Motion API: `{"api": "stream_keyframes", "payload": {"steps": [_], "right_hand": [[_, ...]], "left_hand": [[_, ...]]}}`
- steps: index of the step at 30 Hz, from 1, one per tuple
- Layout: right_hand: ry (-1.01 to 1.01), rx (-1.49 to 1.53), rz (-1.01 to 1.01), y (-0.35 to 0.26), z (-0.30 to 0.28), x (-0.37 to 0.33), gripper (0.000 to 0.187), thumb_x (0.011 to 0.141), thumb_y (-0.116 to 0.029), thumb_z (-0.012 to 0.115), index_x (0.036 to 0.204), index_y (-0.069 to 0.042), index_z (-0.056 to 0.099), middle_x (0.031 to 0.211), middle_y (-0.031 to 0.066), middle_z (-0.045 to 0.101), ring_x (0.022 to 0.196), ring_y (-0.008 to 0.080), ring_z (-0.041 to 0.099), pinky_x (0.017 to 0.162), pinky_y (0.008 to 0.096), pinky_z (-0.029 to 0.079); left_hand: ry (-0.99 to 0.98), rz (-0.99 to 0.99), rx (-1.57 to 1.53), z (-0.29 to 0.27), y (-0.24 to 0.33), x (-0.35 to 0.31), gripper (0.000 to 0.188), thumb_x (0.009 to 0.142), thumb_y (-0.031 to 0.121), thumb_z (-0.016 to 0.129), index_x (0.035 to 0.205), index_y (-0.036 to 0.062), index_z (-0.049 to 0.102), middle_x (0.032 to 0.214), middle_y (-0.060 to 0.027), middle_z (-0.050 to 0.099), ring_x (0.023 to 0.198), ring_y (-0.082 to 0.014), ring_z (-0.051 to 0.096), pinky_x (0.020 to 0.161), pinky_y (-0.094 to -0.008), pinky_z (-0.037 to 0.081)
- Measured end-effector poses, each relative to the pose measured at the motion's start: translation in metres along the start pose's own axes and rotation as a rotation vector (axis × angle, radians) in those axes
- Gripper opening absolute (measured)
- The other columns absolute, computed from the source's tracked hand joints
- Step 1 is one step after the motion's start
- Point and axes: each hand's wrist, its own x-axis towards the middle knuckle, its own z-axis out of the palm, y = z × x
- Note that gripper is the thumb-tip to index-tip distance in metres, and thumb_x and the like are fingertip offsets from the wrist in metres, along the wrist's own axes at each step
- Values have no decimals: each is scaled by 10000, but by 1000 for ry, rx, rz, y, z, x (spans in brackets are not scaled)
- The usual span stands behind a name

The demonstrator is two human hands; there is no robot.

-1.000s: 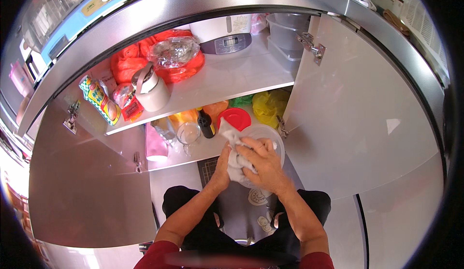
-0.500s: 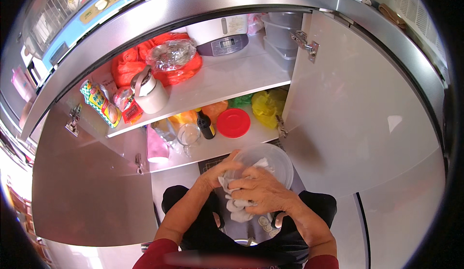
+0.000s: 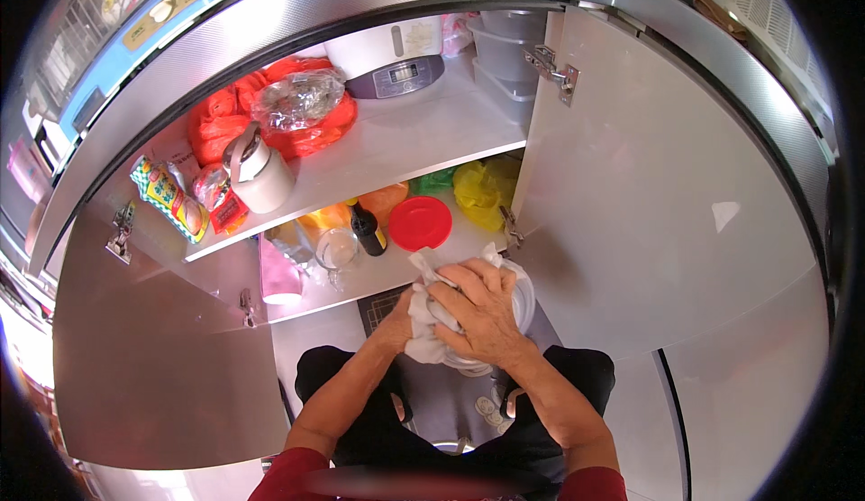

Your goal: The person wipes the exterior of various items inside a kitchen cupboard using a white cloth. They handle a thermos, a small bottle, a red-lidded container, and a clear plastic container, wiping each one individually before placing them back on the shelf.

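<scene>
My right hand [image 3: 487, 310] is closed over a crumpled white cloth [image 3: 423, 332], pressing it against a round clear plastic container [image 3: 523, 301]. The container is tilted between my knees, in front of the cupboard, and much of it lies behind my hand and the cloth. At its left side, my left hand [image 3: 394, 328] steadies it; those fingers are mostly covered by the cloth. A round red lid [image 3: 420, 223] rests on the lower shelf just beyond my hands.
Both doors of the cupboard stand open, the right door [image 3: 667, 195] close beside my right arm. On the lower shelf are a dark bottle [image 3: 368, 229], a glass jar [image 3: 337, 249] and plastic bags. A vacuum jug [image 3: 259, 177] and an appliance [image 3: 392, 76] occupy the upper shelf.
My right hand and the cloth have moved up across the container, which has tipped and is now more covered. The view has shifted slightly, so the cupboard appears a little further left.
</scene>
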Motion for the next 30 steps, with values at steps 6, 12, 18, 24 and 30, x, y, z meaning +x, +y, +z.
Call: {"api": "stream_keyframes", "payload": {"steps": [6,12,18,24,30], "right_hand": [[141,-60,140,21,16,8,427,673,-302,667,1054,-120,604,1140,51,530,1094,258,459,871,435,255],[389,212,621,59,48,-9,405,823,-190,587,1197,-59,500,1168,152,490,1102,303,460,903,449,323],[327,-50,478,25,56,-17,471,803,-34,562,1257,22,448,1245,248,453,1135,415,455,996,426,344],[65,251,-16,-25,41,-7,511,718,-29,599,1217,12,496,1306,245,419,1234,416,388,1038,457,316],[74,315,6,1,31,18,471,676,-13,625,1138,-2,534,1293,211,443,1221,385,413,1024,444,344]], "left_hand": [[230,151,-7,8,9,-4,735,717,61,717,1332,19,316,1187,-102,500,1053,-199,541,908,-330,464],[313,272,-40,13,25,-10,746,679,4,713,1321,14,333,1185,-86,505,1078,-193,525,904,-331,447],[370,375,-232,1,17,-3,608,766,71,671,1296,29,375,1174,-87,522,1053,-187,536,899,-326,454],[298,211,-348,-22,-3,1,468,904,310,528,1274,44,419,1157,-101,537,1024,-172,558,848,-318,487],[101,236,0,9,12,-4,433,947,374,426,1274,91,438,1191,-78,521,1068,-160,541,864,-311,482]]}}
